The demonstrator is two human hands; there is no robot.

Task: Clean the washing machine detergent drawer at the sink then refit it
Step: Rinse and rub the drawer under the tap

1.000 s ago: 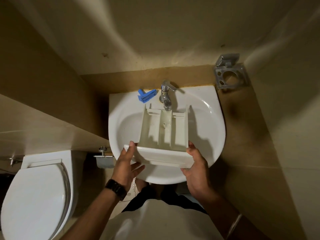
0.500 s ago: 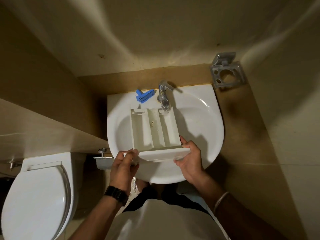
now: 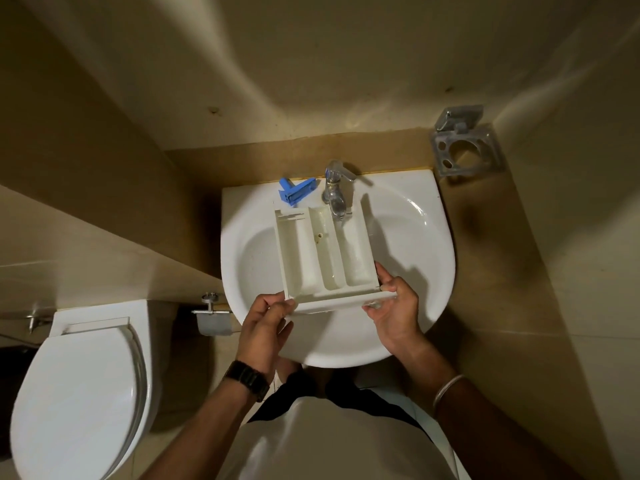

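Note:
The white detergent drawer (image 3: 325, 252) with three compartments is held open side up over the white sink (image 3: 419, 244), its far end under the chrome tap (image 3: 335, 194). My left hand (image 3: 268, 327) grips the left end of its front panel. My right hand (image 3: 393, 308) grips the panel's right end, thumb along the drawer's side. A blue plastic insert (image 3: 296, 192) lies on the sink's back rim, left of the tap. No water stream is visible.
A white toilet (image 3: 79, 393) with its lid down stands at the lower left. A chrome paper holder (image 3: 211, 315) sticks out beside the sink. A metal tumbler holder (image 3: 462, 147) hangs on the wall at the right. Tiled walls close in on both sides.
The drawer has tilted from steeply raised to flatter, showing its compartments, and shifted left under the tap. Both hands moved with it, keeping hold of the front panel.

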